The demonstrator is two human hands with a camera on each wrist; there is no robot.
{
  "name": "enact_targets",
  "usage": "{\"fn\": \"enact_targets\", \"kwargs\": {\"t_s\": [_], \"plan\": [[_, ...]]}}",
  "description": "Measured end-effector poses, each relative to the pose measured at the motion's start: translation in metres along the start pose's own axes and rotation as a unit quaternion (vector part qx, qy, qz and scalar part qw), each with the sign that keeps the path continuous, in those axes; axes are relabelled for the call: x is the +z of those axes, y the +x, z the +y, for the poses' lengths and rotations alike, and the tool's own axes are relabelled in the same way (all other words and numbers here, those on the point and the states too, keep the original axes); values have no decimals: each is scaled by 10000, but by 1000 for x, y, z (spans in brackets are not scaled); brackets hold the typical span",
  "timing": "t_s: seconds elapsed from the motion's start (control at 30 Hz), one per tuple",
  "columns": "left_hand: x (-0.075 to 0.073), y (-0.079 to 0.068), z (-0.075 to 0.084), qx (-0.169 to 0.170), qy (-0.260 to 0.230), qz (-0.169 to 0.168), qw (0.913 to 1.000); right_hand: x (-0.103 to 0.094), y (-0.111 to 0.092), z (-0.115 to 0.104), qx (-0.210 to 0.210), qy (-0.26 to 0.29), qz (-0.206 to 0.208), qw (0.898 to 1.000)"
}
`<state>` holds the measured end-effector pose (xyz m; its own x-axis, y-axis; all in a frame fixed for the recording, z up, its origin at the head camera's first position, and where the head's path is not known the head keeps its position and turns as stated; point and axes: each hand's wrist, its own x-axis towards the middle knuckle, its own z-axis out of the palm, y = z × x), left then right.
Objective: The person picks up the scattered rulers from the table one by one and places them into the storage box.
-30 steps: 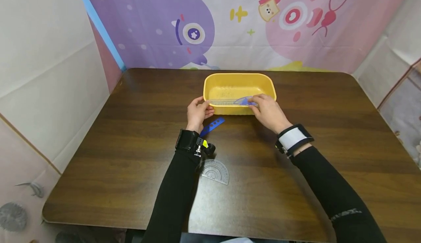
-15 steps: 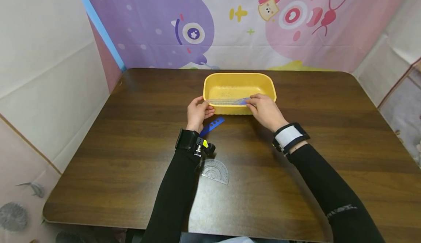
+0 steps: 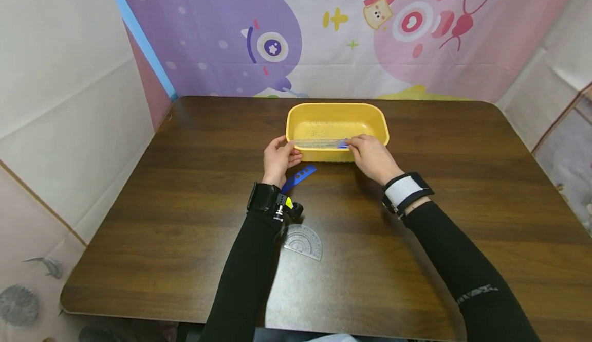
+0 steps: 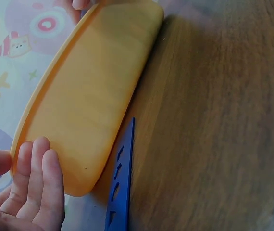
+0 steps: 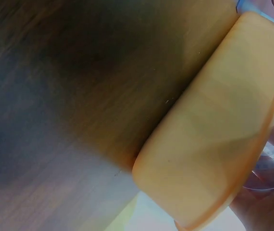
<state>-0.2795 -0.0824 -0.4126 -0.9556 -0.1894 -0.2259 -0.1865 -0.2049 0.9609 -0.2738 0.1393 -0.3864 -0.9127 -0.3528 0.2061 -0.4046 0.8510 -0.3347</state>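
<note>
A yellow plastic basin (image 3: 330, 156) stands near the back of the table. My left hand (image 3: 277, 161) pinches its near-left rim, thumb inside and fingers against the outer wall, as the left wrist view shows. Inside the front wall lies a clear strip like a ruler (image 3: 316, 143). Over the near-right rim, my right hand (image 3: 373, 159) pinches a clear, blue-tinted plastic piece (image 3: 342, 144) at the basin; its curved edge shows beside the fingers in the right wrist view. Its exact kind is hard to tell. Below the left hand lies a blue ruler with cut-out holes (image 3: 299, 178).
A clear protractor (image 3: 302, 241) lies on the brown wooden table (image 3: 185, 218), beside the left forearm. Behind the table hangs a cartoon-printed cloth (image 3: 337, 49). White panels stand at both sides.
My right hand has moved slightly left along the basin's rim, and the blue-tinted piece has sunk lower and shows less. The left hand and basin have stayed put.
</note>
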Motion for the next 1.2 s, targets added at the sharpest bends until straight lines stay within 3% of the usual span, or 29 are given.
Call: {"fn": "enact_targets", "kwargs": {"t_s": [0.3, 0.63, 1.2], "plan": [[0, 0, 0, -13, -55, -4, 10000, 3, 2, 0, -298, -163, -112, 9994], [0, 1, 0, -102, -52, -16, 9999, 4, 5, -2, -339, -445, -375, 9977], [0, 1, 0, -68, -76, -10, 9999, 4, 5, -1, -591, -548, -367, 9961]]}}
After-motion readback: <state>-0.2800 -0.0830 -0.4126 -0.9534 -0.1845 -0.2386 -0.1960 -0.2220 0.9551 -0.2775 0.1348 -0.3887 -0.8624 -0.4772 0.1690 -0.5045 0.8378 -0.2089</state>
